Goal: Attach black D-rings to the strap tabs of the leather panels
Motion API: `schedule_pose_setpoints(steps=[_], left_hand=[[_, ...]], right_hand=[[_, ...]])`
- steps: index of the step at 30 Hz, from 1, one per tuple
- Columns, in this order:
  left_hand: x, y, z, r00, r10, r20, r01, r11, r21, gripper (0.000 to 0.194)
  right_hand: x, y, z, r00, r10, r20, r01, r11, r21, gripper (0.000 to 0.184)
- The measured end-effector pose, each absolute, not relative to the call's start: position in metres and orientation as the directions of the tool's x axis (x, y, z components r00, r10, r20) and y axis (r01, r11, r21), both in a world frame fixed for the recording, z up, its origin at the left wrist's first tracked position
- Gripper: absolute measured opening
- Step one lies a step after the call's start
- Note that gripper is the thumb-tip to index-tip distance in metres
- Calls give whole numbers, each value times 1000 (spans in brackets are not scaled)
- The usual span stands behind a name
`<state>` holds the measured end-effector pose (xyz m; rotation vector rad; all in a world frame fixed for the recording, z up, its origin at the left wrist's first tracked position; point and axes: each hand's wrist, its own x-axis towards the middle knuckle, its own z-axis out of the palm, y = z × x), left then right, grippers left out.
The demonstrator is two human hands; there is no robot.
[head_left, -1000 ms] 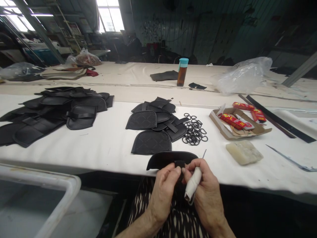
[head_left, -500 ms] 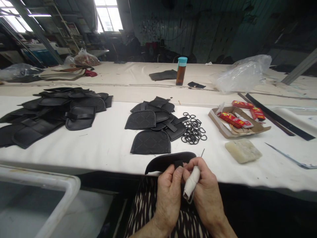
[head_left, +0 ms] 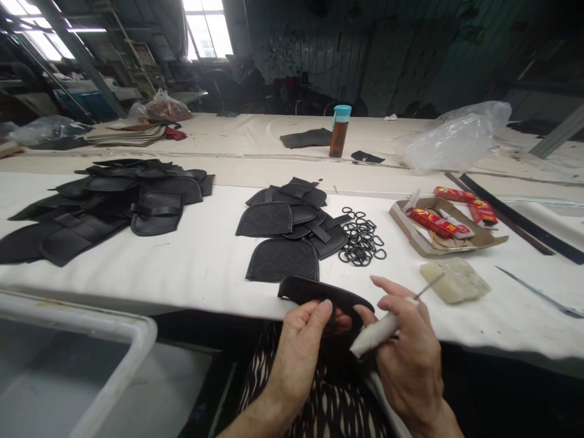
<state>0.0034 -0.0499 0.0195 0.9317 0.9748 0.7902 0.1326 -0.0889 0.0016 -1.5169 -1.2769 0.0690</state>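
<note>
My left hand (head_left: pixel 303 340) is closed on a curved black leather piece (head_left: pixel 314 291), thumb on top, over the table's front edge. In my right hand (head_left: pixel 406 347) lies an awl (head_left: pixel 376 333) with a cloth-wrapped handle, its thin metal tip pointing up and right. The right thumb reaches the leather piece's right end; whether it presses on it I cannot tell. Just beyond my hands lie several similar black pieces (head_left: pixel 281 260) with straps, beside a heap of black D-rings (head_left: pixel 362 238).
A larger pile of black pieces (head_left: pixel 104 198) is at left. To the right are a cardboard box (head_left: pixel 426 249) with red packets, a yellowish wax-like block (head_left: pixel 455 280) and a pointed metal tool (head_left: pixel 538 291). A bottle (head_left: pixel 339 137) stands farther back. A white-rimmed bin (head_left: pixel 137 340) is at lower left.
My right hand has moved right, away from my left, its fingers loosening and the awl tilting over. The leather piece has turned slightly in my left hand. The view has shifted a little.
</note>
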Motion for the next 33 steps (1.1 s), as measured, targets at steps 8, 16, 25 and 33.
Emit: schedule_pose_setpoints(steps=[8,16,25,33], left_hand=[[-14,-40,31,462,771,-437,-223,578,785,27],[-18,-38,28,381,801,-462,-213,562,799,22],[-14,-42,23,312,843,-439,-245,518,820,26],[-14,-47,23,321,839,-440,-296,530,795,27]], right_hand=[[139,-54,20,313,946,85,84,62,-995,21],[144,-44,24,170,983,69,67,58,-996,20],[143,-49,24,149,989,15,-13,17,-1000,21],[142,-51,23,152,988,4,-19,7,-1000,22]])
